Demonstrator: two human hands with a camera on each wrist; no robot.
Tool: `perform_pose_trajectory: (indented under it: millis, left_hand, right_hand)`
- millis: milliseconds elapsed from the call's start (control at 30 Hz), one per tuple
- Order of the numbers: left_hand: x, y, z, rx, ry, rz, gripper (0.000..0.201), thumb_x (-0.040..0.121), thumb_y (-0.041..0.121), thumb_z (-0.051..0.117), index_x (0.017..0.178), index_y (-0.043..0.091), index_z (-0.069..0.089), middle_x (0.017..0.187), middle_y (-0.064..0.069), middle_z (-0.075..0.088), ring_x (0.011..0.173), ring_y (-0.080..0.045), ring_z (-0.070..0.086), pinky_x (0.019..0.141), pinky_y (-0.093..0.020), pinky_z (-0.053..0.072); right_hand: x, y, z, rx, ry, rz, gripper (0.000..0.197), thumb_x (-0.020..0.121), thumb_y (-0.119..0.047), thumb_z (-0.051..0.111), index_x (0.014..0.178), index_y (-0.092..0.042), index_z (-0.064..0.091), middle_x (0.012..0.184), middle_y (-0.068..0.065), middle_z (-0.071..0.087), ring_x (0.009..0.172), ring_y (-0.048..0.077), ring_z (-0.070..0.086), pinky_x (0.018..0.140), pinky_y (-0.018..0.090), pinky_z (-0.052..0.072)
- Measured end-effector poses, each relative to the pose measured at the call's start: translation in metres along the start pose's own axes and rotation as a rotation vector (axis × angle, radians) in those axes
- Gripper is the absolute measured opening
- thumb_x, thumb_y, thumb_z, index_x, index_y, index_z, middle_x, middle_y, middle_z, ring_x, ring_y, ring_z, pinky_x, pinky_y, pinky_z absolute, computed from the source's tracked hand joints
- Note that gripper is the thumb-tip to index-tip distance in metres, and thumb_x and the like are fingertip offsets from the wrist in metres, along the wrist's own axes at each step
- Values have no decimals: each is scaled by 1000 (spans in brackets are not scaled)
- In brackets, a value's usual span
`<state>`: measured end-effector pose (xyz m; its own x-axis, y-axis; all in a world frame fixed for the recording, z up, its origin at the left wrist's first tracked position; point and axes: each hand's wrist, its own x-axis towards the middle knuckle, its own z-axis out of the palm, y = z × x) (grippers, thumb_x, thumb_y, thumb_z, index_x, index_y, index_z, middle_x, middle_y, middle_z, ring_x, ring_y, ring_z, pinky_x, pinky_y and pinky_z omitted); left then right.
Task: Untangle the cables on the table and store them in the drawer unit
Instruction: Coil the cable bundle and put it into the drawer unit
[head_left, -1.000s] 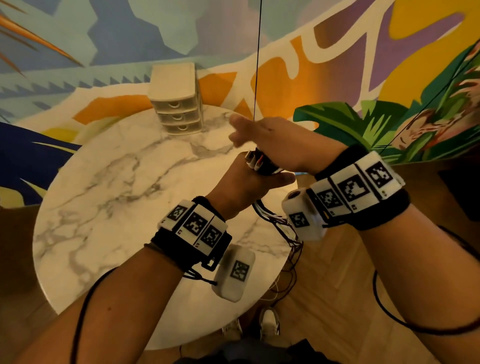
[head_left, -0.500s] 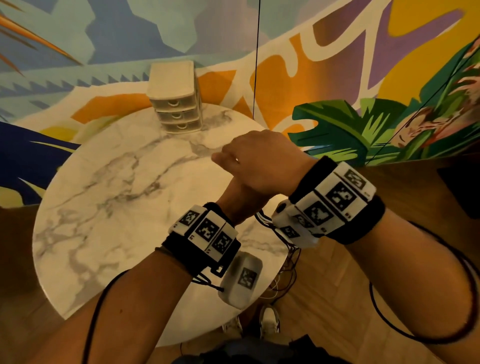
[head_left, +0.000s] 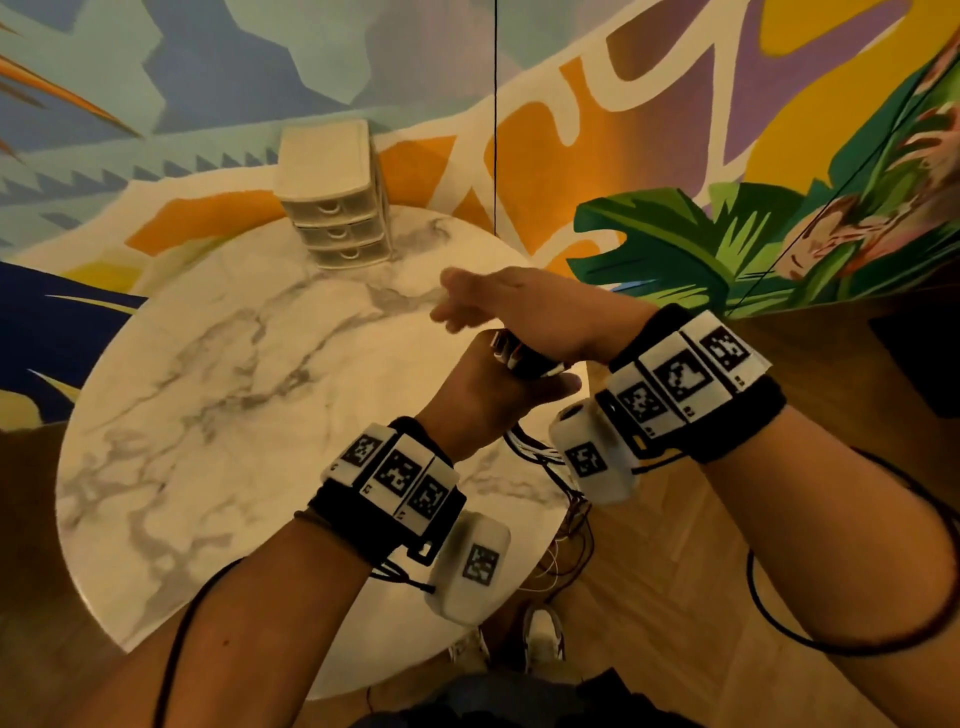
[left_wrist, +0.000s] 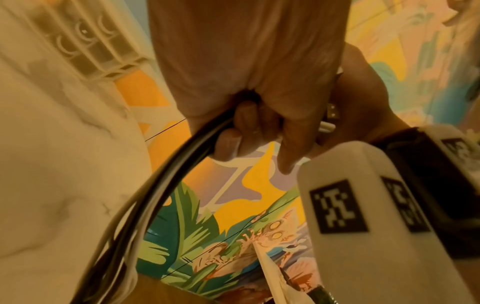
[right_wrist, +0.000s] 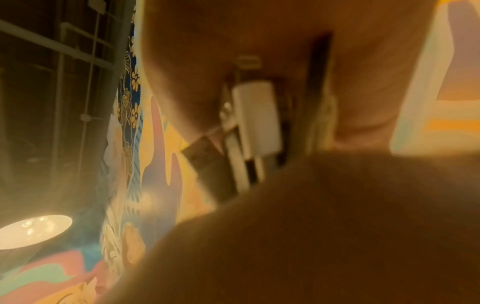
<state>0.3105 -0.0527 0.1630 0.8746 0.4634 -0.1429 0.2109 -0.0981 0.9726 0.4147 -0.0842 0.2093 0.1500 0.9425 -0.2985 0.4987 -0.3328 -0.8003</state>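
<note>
My left hand (head_left: 485, 392) grips a bundle of black and white cables (head_left: 524, 359) upright above the table's right edge. Plug ends stick out of the top of the fist. The rest of the cables (head_left: 569, 499) hangs down past the table rim toward the floor. In the left wrist view the strands (left_wrist: 155, 195) run down from my curled fingers (left_wrist: 228, 142). My right hand (head_left: 514, 306) hovers over the plug ends with its fingers stretched out to the left. White and black connectors (right_wrist: 257, 119) sit close under its palm in the right wrist view. The beige three-drawer unit (head_left: 332, 192) stands shut.
The round marble table (head_left: 234, 389) stands against a painted mural wall, with the drawer unit at its far edge. A thin black cord (head_left: 495, 130) hangs down the wall behind. Wooden floor and my shoes (head_left: 543, 631) lie below the right rim.
Half a second ago my right hand was lowered over the left fist, hiding the plug ends. It has since lifted and shifted right, uncovering them. The left hand kept its grip.
</note>
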Motion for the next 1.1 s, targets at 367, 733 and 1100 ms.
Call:
perform_pose_trajectory:
  millis: [367, 733, 1100]
  left_hand:
    - [22, 7, -17, -316, 207, 9, 8, 72, 7, 69, 74, 9, 61, 51, -3, 52, 44, -20, 46, 46, -29, 40]
    - [30, 13, -1, -652, 262, -69, 46, 94, 13, 52, 55, 19, 29, 37, 5, 21, 34, -12, 16, 44, -28, 14]
    - [56, 39, 10, -918, 812, -53, 47, 94, 25, 55, 54, 17, 32, 36, 6, 26, 28, -10, 21, 36, -17, 20]
  right_hand:
    - [-13, 61, 16, 670, 199, -25, 32, 95, -11, 36, 111, 4, 59, 102, 22, 66, 83, 19, 67, 77, 23, 55]
    - [-7, 82, 75, 64, 484, 46, 38, 93, -21, 54, 58, -6, 49, 51, 5, 41, 51, 17, 30, 54, 32, 27]
    - [9, 75, 108, 460, 981, -111, 71, 71, -42, 51, 123, 5, 47, 112, 10, 51, 102, 20, 52, 94, 31, 44]
